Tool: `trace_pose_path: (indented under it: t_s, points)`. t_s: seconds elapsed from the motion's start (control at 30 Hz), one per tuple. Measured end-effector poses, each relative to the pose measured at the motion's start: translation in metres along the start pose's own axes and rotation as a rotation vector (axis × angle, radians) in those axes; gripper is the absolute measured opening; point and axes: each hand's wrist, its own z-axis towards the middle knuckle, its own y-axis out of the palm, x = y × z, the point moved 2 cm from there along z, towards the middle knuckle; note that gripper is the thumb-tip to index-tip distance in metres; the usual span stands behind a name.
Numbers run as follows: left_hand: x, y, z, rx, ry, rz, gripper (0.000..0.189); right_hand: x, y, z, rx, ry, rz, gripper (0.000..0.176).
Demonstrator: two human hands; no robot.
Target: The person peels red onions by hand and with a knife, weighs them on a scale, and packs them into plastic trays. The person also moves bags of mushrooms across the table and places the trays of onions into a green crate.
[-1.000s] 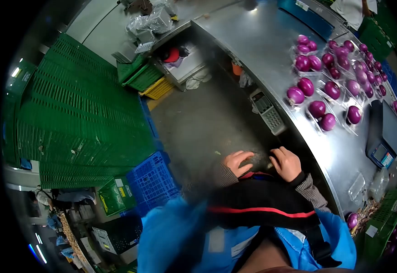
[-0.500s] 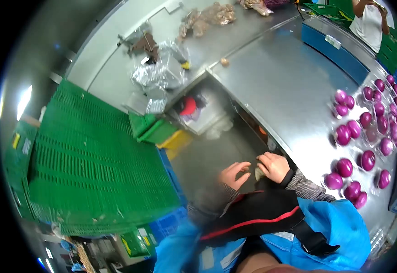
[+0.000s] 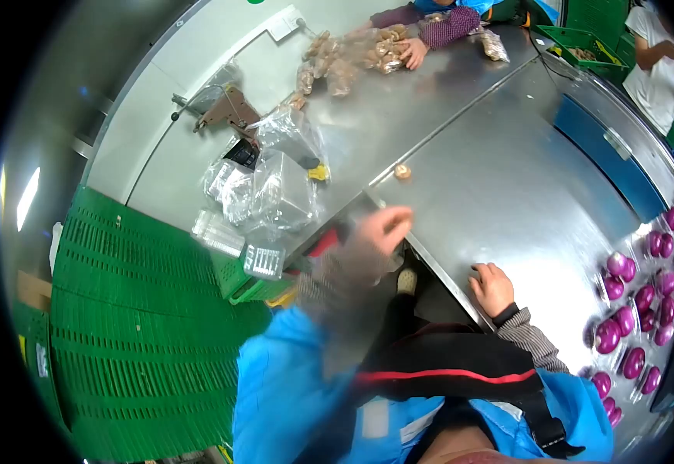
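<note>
Outward from the fingers: my right hand [image 3: 493, 288] lies palm down, fingers spread and gripping nothing, on the near edge of the steel table [image 3: 507, 193]. The long axis of that edge runs from upper left to lower right in view. My left hand [image 3: 383, 226] is raised and blurred, fingertips toward the table corner; whether it is open I cannot tell. A tan lump [image 3: 403, 172] lies on the table just beyond, too round to show an axis. Plastic bags [image 3: 279, 189] lie to the left, purple onions [image 3: 607, 336] to the right.

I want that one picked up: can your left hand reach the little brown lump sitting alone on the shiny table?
Probably yes. The left hand, blurred, is raised close to the little brown lump, with only bare steel table between them; nothing blocks the way.
</note>
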Motion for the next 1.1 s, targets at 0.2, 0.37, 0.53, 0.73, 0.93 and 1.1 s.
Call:
trace_pose_path:
  t_s: [0.2,0.37,0.53,0.73,0.93,1.1]
  points:
    - [-0.087,-0.064,0.246,0.142,0.207,-0.02,0.034,0.024,0.042,0.071,0.131,0.224,-0.068,0.021]
    - [-0.16,-0.135,0.439,0.404,0.195,0.134,0.043,0.02,0.073,0.151,0.148,0.419,-0.109,0.024]
    - [-0.274,-0.228,0.582,0.52,-0.135,0.759,0.053,0.039,0.11,0.219,0.119,0.583,-0.22,0.027]
    - [-0.356,-0.362,0.557,0.808,-0.795,0.482,0.07,0.019,0.117,0.299,-0.009,0.883,-0.313,0.02]
    - [-0.473,-0.408,0.513,1.136,-1.16,0.571,0.07,0.046,0.134,0.311,0.087,0.794,-0.475,0.035]
    - [-0.492,-0.407,0.533,1.021,-0.999,0.552,0.072,0.05,0.141,0.315,0.152,0.81,-0.515,0.037]
